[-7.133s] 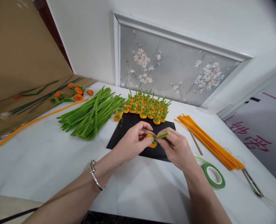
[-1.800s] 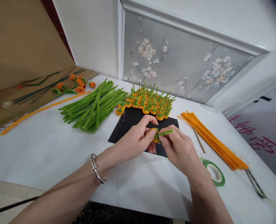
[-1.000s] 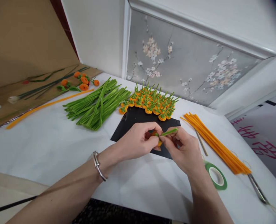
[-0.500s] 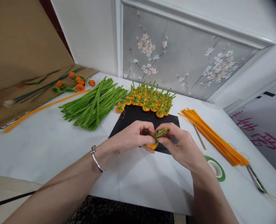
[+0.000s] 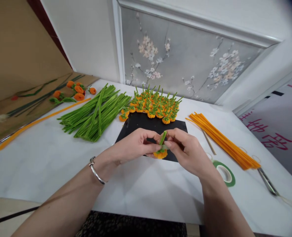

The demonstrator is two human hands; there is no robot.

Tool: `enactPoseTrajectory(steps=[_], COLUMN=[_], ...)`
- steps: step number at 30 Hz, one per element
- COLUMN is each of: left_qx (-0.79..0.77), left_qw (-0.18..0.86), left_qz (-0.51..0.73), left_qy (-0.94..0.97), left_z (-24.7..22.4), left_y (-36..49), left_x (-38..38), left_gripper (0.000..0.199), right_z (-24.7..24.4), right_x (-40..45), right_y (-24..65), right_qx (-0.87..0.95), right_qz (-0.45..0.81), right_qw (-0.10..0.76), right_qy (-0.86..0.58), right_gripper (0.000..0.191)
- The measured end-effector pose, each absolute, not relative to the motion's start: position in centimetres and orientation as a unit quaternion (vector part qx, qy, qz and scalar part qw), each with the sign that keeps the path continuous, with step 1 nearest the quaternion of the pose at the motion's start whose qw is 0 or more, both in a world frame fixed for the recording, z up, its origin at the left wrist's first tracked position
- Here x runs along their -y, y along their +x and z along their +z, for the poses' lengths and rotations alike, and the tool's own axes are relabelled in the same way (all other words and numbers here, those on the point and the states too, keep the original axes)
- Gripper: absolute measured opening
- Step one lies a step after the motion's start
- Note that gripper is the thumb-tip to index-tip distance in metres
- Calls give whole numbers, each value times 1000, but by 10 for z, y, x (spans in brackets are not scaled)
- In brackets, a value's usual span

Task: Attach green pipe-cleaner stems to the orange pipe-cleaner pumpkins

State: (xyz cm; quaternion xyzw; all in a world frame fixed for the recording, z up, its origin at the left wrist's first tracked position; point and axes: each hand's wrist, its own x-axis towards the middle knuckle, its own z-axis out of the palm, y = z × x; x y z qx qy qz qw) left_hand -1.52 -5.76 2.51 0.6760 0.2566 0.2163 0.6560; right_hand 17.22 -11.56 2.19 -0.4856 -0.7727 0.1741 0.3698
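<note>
Black sheet (image 5: 141,125): the landmark, lying flat on the white table (image 5: 37,172), partly covered by both hands.
Flower piece in hand (image 5: 160,154): orange head down, held above the near edge of the black sheet; its green stem (image 5: 163,136) points upward, slightly tilted.
Left hand (image 5: 141,143): over the black sheet; grip narrow, thumb and fingers holding the flower piece near its green top; bracelet (image 5: 96,172) at the wrist.
Right hand (image 5: 187,149): over the black sheet's right part; thumb and fingers close together beside the stem's base; whether they pinch the stem or a small pale strip there cannot be told.
Flower cluster (image 5: 156,103): orange heads with upright green stems, along the black sheet's far edge.
Green stem bundle (image 5: 94,115): left of the black sheet.
Orange stem bundle (image 5: 225,141): right of the black sheet.
Green tape roll (image 5: 231,180): right of the black sheet, nearer the wearer.
Orange blooms (image 5: 78,89): well left of the black sheet, beyond the green bundle.
</note>
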Motion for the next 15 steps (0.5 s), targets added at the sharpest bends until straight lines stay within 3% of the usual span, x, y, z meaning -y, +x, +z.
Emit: enactPoseTrajectory(steps=[4,15], left_qx=[-239,-254], left_qw=[680,641], left_qz=[208,239], left_qy=[661,684], left_z=[25,21], left_y=[-16,-14], left_x=[59,56], left_gripper=[14,16], right_z=[22,25], right_x=[116,118], right_y=[171,166], right_qx=[752,772], right_qz=[197,135], right_qw=[399,414], right_qy=[-487,-463], right_gripper=[1,13])
